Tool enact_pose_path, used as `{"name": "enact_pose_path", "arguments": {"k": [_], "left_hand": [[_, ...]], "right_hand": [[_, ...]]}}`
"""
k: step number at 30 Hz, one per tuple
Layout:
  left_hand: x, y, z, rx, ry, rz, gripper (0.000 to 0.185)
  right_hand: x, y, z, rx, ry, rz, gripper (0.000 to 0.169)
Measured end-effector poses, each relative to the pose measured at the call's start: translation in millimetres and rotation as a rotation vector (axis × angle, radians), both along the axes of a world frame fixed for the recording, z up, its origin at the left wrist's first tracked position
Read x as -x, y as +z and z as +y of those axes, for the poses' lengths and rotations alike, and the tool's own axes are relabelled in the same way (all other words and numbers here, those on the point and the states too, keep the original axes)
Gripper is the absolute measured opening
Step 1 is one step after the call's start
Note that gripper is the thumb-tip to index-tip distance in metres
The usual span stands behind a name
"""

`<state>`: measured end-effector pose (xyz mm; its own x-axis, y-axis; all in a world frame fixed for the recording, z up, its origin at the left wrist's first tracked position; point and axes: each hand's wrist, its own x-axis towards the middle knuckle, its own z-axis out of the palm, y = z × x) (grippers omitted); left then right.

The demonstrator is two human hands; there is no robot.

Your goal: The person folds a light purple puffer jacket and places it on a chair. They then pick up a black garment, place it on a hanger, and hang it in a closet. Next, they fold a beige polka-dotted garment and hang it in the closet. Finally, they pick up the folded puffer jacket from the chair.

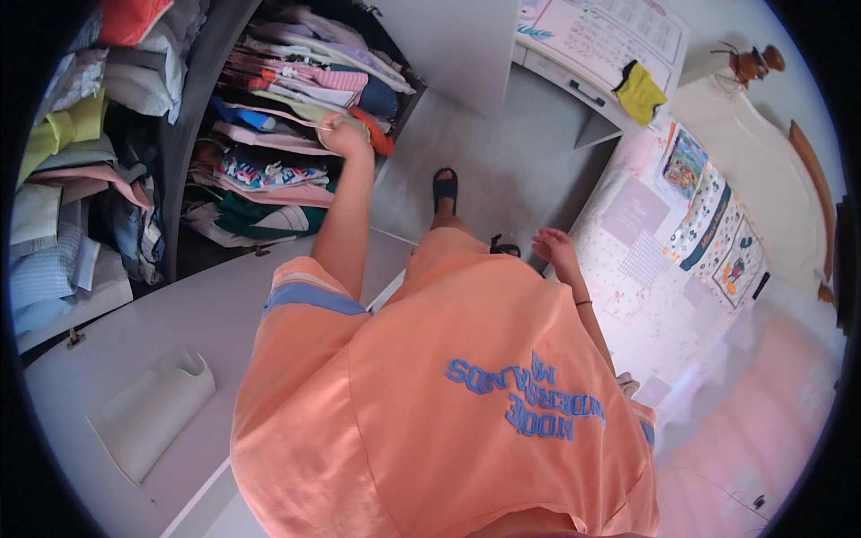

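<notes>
At the open wardrobe, my left hand reaches in among tightly packed hanging clothes. Its fingers are curled on the edge of a pale yellow-green garment; the fingertips are partly hidden. An orange garment lies just beside the knuckles. Nearby hang a pink striped garment, a blue garment and a colourfully printed garment. Dark green clothing is at the near end of the row. My right hand is empty, fingers loosely bent and apart, beside the bed's patchwork cover.
Folded clothes fill the left wardrobe section. An open door with a white holder spans the lower left; another door stands beyond the hanging clothes. A desk with a yellow cloth item is at upper right, near the headboard.
</notes>
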<state>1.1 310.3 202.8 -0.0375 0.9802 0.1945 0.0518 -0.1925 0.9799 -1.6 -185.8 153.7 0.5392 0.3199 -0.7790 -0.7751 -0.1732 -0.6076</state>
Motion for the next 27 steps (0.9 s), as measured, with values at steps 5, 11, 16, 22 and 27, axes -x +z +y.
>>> {"name": "enact_pose_path", "arguments": {"k": [5, 11, 16, 22, 27], "left_hand": [[-0.5, -29.4, -191.6, -0.024, -0.487, 0.243, 0.021], [25.0, -7.1, -422.3, 1.201, -1.285, 0.327, 0.025], [16.8, 4.4, -509.1, 0.449, -2.127, 0.605, 0.014], [10.0, 22.4, -593.8, -0.678, -2.601, 0.615, 0.023], [1.5, -4.3, -665.8, -1.224, -2.850, 0.504, 0.031]], "right_hand": [[31.8, -5.2, -62.1, -0.003, -0.170, -0.021, 0.026], [39.9, 6.8, -121.1, -0.076, -0.461, -0.130, 0.025], [46.2, 51.2, -169.2, 0.083, -0.979, -0.371, 0.038], [74.8, 94.4, -234.7, -0.104, -1.538, -0.419, 0.039], [137.0, 50.8, -305.4, -0.205, -2.018, -0.288, 0.032]]}}
